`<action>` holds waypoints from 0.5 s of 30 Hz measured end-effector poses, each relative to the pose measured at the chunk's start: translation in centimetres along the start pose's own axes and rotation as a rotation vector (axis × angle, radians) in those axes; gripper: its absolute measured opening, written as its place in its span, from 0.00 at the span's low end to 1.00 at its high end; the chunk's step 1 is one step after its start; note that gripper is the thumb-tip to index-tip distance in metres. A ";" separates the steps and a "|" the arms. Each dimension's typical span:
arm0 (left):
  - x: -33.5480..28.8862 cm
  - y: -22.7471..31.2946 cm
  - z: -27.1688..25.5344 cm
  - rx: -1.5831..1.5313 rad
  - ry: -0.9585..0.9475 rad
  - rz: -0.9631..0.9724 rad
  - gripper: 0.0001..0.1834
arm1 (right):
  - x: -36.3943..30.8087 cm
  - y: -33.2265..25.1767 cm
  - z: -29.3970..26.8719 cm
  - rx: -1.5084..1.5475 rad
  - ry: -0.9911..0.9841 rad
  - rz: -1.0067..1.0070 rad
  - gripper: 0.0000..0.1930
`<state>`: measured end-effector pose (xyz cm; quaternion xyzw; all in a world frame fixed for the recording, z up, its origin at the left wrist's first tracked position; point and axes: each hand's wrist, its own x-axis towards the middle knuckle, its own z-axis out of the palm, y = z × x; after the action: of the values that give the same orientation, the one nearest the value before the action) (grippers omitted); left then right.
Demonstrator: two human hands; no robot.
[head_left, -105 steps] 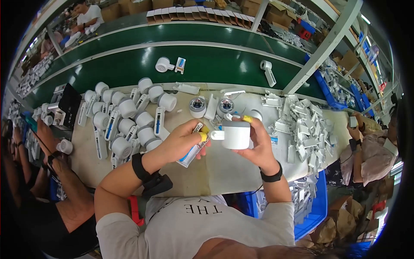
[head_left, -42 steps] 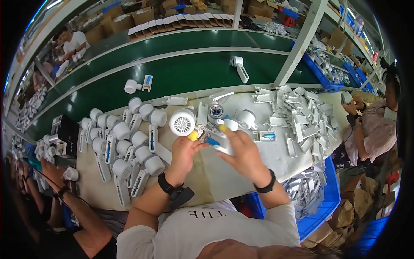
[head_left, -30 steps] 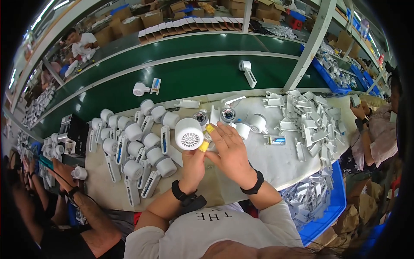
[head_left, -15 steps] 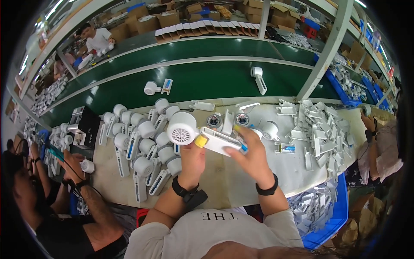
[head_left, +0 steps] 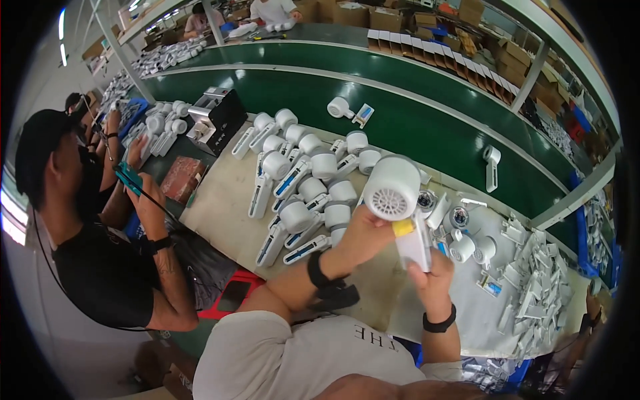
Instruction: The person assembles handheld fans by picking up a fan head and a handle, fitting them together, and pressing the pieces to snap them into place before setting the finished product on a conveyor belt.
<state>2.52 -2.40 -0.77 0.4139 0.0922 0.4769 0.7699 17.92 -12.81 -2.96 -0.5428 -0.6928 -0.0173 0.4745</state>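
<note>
My left hand is closed around the neck of a white hair-dryer-shaped handheld device with a round grilled head. A yellow wrap shows at the tip of my left thumb. My right hand grips the lower end of its handle, thumb on the flat white side. Left of my hands lie several similar devices, some with a blue battery in the open handle. Just beyond my right hand are open round heads with exposed inner parts and small white heads.
White plastic handle shells are heaped on the table at the right. A green conveyor belt runs behind, carrying two devices. To the left stand a black box-shaped machine and a co-worker in black holding a teal tool.
The view has swung left, bringing more of the co-worker in. The device in my hands has turned, its handle now pointing down toward me, its plain white side showing. Both hands still hold it.
</note>
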 end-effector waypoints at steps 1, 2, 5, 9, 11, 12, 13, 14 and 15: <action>-0.1 1.5 -1.4 0.393 -0.029 0.073 0.15 | 0.5 -0.6 0.8 0.166 -0.172 0.204 0.14; -0.6 3.5 -3.1 0.792 -0.051 0.136 0.16 | 0.6 -1.3 1.4 0.339 -0.347 0.413 0.12; -0.1 11.5 -9.7 1.406 0.554 0.435 0.15 | 1.2 -1.5 0.0 0.244 -0.367 0.408 0.16; -2.1 17.3 -21.5 2.070 0.850 0.053 0.17 | 1.7 -1.1 -1.9 0.205 -0.348 0.424 0.14; -3.7 17.1 -26.7 2.109 0.768 -0.109 0.15 | 1.4 -0.3 -1.9 0.193 -0.341 0.431 0.13; -3.7 17.1 -27.6 2.106 0.742 -0.106 0.15 | 1.1 0.3 -1.9 0.185 -0.348 0.408 0.13; -3.5 17.2 -27.4 2.203 0.536 -0.288 0.14 | 0.9 0.7 -1.9 0.184 -0.358 0.381 0.12; -2.9 17.1 -27.3 2.280 0.319 -0.468 0.13 | 0.7 0.9 -2.0 0.178 -0.349 0.391 0.12; -1.9 17.3 -27.1 2.280 0.303 -0.460 0.13 | 0.6 1.0 -2.1 0.156 -0.359 0.371 0.12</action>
<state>-24.41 14.49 -6.08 0.7769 0.6294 0.0122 0.0027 20.06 -13.10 -1.92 -0.6166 -0.6536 0.2201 0.3797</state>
